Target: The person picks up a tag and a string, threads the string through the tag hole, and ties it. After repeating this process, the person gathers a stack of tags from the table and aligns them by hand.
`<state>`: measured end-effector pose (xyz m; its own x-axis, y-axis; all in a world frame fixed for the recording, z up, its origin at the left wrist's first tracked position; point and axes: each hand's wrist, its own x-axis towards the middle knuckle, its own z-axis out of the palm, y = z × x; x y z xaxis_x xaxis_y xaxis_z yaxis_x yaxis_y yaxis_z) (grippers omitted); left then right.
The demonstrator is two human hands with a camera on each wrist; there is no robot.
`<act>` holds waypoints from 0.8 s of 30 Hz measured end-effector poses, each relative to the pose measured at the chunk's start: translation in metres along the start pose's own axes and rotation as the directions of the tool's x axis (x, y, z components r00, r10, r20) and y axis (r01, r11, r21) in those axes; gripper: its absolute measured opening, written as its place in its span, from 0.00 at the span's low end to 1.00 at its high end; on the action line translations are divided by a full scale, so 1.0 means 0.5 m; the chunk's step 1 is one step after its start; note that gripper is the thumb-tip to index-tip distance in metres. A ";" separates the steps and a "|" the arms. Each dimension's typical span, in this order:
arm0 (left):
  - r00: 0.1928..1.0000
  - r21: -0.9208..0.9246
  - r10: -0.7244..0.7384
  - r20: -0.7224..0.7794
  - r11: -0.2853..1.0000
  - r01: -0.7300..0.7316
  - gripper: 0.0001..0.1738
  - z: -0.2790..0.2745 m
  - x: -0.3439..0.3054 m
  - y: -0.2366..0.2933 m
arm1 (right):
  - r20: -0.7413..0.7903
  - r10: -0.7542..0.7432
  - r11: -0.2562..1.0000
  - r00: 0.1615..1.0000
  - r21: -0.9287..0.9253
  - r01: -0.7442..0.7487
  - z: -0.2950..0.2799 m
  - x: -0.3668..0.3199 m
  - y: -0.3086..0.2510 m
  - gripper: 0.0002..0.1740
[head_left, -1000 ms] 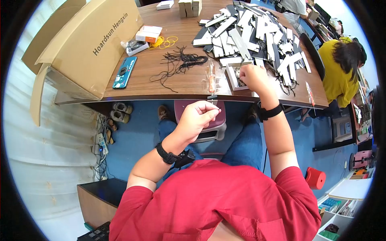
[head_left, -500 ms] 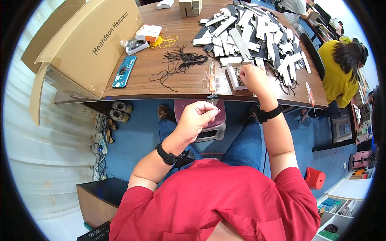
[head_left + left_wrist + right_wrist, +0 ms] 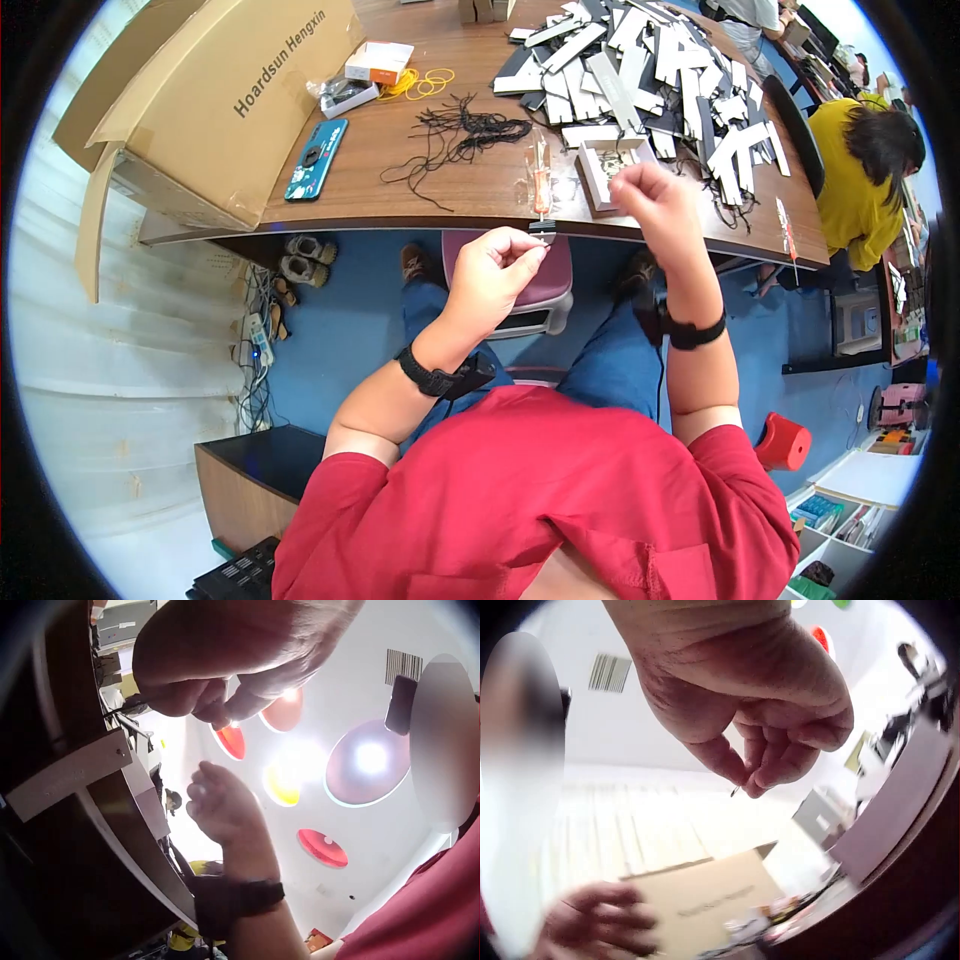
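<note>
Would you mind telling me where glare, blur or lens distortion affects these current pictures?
Head view: strong lens distortion bows the edge of the table, and the corners are black; left wrist view: glare washes out part of the ceiling, the left side is dark; right wrist view: the left hand and carton lettering look soft.

"What do we have on the left?"

"On the table (image 3: 365, 203), a large box (image 3: 200, 130), with our phone (image 3: 317, 162) to its right. Beyond the phone sit a small carton (image 3: 378, 62) and rubber bands (image 3: 432, 82)."

"And mid-table?"

"Cords (image 3: 472, 130). Nearer us, to their right, a screwdriver (image 3: 542, 190), then an open tray (image 3: 592, 182) with small pieces (image 3: 613, 160) in it."

"Far right?"

"We see piled strips (image 3: 640, 80) behind the tray. Our left hand (image 3: 490, 275) is before the near edge, our right hand (image 3: 660, 212) by the tray's near right corner."
</note>
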<state>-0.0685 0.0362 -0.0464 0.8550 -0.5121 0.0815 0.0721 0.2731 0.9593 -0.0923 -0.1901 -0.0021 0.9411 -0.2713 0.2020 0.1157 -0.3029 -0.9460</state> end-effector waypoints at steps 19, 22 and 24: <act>1.000 0.066 0.026 0.012 0.997 -0.026 0.07 0.004 -0.005 0.004 | 0.411 0.202 0.887 0.889 0.308 -0.344 0.076 -0.078 0.002 0.07; 0.999 0.086 0.031 0.025 0.996 -0.033 0.07 0.011 -0.005 0.011 | 0.418 0.192 0.873 0.888 0.340 -0.349 0.081 -0.081 0.005 0.06; 0.999 0.100 0.042 0.031 0.994 -0.045 0.07 0.015 -0.008 0.017 | 0.366 0.209 0.909 0.907 0.269 -0.318 0.088 -0.086 0.014 0.05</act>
<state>-0.0751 0.0342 -0.0367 0.8412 -0.5249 0.1301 -0.0179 0.2135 0.9768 -0.1178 -0.1403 -0.0284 0.9939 0.0253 -0.1072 -0.1085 0.0563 -0.9925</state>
